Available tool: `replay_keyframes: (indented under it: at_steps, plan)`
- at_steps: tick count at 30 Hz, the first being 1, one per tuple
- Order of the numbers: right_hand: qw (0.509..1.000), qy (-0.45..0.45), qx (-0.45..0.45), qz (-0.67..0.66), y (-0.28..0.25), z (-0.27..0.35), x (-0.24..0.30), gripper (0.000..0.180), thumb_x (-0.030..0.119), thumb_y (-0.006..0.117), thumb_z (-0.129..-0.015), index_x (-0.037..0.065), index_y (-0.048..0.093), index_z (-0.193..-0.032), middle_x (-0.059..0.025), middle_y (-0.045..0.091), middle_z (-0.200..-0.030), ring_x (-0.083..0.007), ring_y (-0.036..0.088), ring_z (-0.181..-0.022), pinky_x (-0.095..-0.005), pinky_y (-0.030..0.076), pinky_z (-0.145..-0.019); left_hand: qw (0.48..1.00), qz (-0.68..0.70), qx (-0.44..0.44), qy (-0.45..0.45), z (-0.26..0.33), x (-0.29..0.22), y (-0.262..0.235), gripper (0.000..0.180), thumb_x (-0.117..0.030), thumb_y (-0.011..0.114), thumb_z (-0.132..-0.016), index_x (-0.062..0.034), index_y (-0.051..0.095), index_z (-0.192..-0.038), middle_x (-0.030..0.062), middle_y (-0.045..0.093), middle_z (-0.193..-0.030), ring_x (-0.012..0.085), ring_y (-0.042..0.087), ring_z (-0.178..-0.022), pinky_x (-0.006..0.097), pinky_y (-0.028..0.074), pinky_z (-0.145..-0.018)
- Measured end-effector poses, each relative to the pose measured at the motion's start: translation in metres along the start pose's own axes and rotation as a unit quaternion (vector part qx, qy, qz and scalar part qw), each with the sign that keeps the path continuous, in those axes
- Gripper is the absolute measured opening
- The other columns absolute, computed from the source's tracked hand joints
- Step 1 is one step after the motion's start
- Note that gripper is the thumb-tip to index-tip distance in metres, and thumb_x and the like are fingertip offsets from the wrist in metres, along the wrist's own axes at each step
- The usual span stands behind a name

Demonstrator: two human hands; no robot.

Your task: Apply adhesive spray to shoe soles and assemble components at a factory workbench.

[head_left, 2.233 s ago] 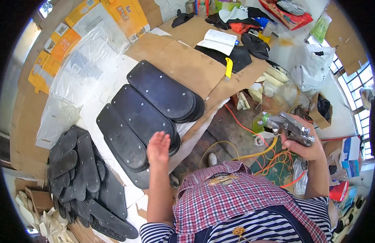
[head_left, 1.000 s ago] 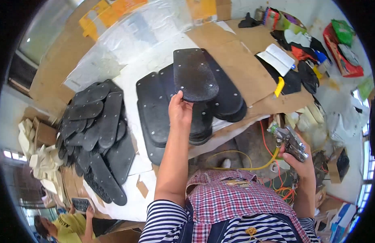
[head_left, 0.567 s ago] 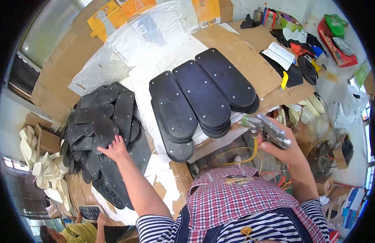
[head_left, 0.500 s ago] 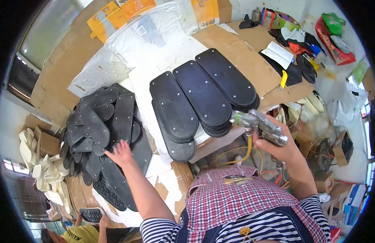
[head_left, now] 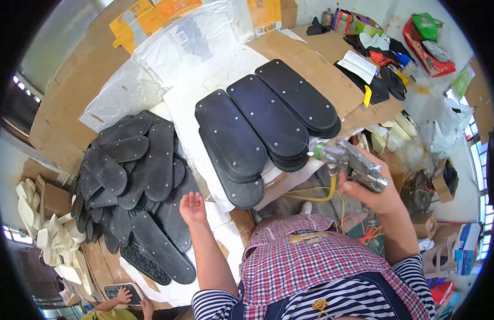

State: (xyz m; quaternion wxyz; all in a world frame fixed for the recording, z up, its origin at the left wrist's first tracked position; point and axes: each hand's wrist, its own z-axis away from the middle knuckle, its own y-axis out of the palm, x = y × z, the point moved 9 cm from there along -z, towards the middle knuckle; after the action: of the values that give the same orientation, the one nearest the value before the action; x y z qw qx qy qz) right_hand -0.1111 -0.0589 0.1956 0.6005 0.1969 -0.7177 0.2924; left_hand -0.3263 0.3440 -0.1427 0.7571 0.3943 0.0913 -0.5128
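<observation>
My right hand [head_left: 370, 184] grips a metal spray gun [head_left: 353, 164] with a green ring at its nozzle and a yellow hose [head_left: 316, 196] below. The nozzle is beside the near end of the middle stack. My left hand [head_left: 193, 208] is empty, fingers loosely stretched upward, between the stacks and a heap. Three stacks of black, round-ended pads with small metal studs lie side by side: left stack [head_left: 232, 136], middle stack [head_left: 268, 117], right stack [head_left: 297, 96]. One lower pad [head_left: 246, 194] juts out under the left stack. The jumbled heap of black pads [head_left: 132, 181] lies left of my left hand.
At lower left a co-worker's hands [head_left: 122, 295] hold a dark patterned sole with a pale rim [head_left: 112, 291]. Cream soles [head_left: 58, 234] are piled at the left edge. A notebook [head_left: 359, 66], yellow cutter [head_left: 367, 96] and cloths lie at the back right. White sheeting [head_left: 180, 40] lines the back.
My left hand has moved right, away from the heap. Some pads on top of the heap lie differently. The spray gun has shifted slightly right in my right hand.
</observation>
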Motion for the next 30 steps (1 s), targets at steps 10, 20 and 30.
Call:
replay_keyframes:
  at_steps: [10, 20, 30]
  plan:
    - [0.980, 0.151, 0.116, 0.049, 0.018, 0.065, -0.016, 0.059, 0.001, 0.067, -0.073, 0.001, 0.045, -0.128, -0.0042, 0.061, -0.085, -0.0087, 0.056, -0.074, -0.0240, 0.046, -0.065, 0.999, -0.028, 0.027, 0.011, -0.017, -0.003, 0.009, 0.013, -0.017, 0.052, -0.086, -0.0063, 0.055, -0.093, 0.0050, 0.060, -0.088, 0.0240, 0.057, -0.082, 0.034, 0.047, -0.073]
    - [0.994, 0.109, -0.020, 0.017, -0.002, 0.062, 0.000, 0.064, 0.004, 0.068, -0.071, -0.001, 0.043, -0.130, -0.0054, 0.062, -0.085, -0.0109, 0.057, -0.073, -0.0254, 0.046, -0.069, 0.924, -0.155, 0.160, -0.312, 0.052, 0.190, 0.067, 0.022, -0.012, 0.050, -0.086, 0.0002, 0.050, -0.104, 0.0185, 0.055, -0.113, 0.0379, 0.054, -0.100, 0.048, 0.043, -0.090]
    - [0.992, 0.120, 0.015, -0.028, 0.020, 0.049, 0.001, 0.063, 0.004, 0.070, -0.072, -0.001, 0.044, -0.128, -0.0050, 0.061, -0.083, -0.0114, 0.057, -0.074, -0.0262, 0.047, -0.067, 0.963, 0.019, 0.083, -0.256, 0.076, 0.220, 0.088, 0.029, -0.012, 0.044, -0.089, 0.0025, 0.044, -0.114, 0.0142, 0.051, -0.119, 0.0343, 0.048, -0.112, 0.046, 0.039, -0.097]
